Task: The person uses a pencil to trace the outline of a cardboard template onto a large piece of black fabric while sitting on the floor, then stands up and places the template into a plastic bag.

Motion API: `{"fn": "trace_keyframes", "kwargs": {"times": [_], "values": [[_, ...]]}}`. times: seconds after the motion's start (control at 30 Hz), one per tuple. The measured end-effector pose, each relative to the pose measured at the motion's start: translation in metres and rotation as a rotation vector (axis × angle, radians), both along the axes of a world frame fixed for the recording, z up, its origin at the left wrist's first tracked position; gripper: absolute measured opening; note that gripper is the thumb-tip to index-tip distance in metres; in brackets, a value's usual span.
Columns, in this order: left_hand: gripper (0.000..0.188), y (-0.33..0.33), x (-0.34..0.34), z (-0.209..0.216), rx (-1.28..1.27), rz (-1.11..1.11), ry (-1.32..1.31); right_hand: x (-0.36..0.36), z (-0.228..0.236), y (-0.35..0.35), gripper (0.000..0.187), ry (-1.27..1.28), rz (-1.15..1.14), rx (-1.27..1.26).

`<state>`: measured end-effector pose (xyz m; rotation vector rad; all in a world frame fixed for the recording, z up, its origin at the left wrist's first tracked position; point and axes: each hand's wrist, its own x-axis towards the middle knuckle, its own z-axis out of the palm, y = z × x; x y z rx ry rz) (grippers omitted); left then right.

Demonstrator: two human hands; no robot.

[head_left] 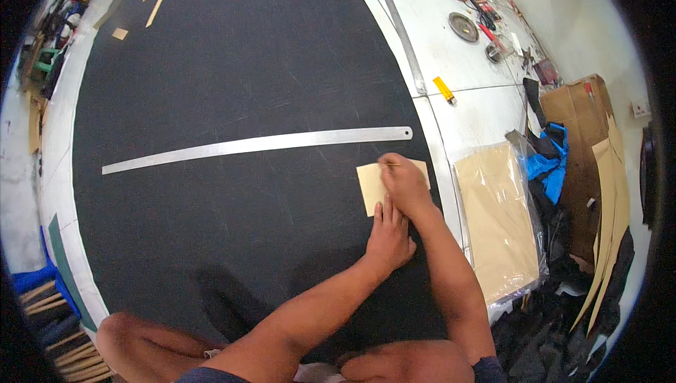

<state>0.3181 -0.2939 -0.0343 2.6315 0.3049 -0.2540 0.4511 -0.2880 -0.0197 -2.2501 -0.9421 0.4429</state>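
Note:
A small tan piece of card [370, 184] lies on the black cloth, towards the right edge. My left hand [391, 241] rests on its near edge with fingers stretched out, pressing it flat. Just beyond, my right hand [405, 184] is closed in a pinch over the card and covers its middle. Something thin seems to stick out at the right fingertips, but it is too small and blurred to name. A long steel ruler [260, 145] lies across the cloth beyond both hands, touched by neither.
Black cloth [232, 73] covers the surface around my legs. On the white tiles at the right lie a second metal ruler [400, 31], a yellow lighter [444, 90], a round metal dish [463, 27] and plastic-wrapped tan sheets [496, 224]. Several tan scraps [155, 10] lie far left.

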Motion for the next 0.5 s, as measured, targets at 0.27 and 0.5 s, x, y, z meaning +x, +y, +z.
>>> {"fn": "trace_keyframes", "kwargs": {"times": [0.27,0.5], "values": [[0.083,-0.004,0.001,-0.004,0.011,0.000,0.001,-0.002,-0.006,-0.001,0.025,0.075,-0.014,0.041],[0.090,-0.002,0.010,0.018,0.095,-0.010,0.067,0.023,-0.003,-0.026,0.026,0.016,-0.167,0.014]]}}
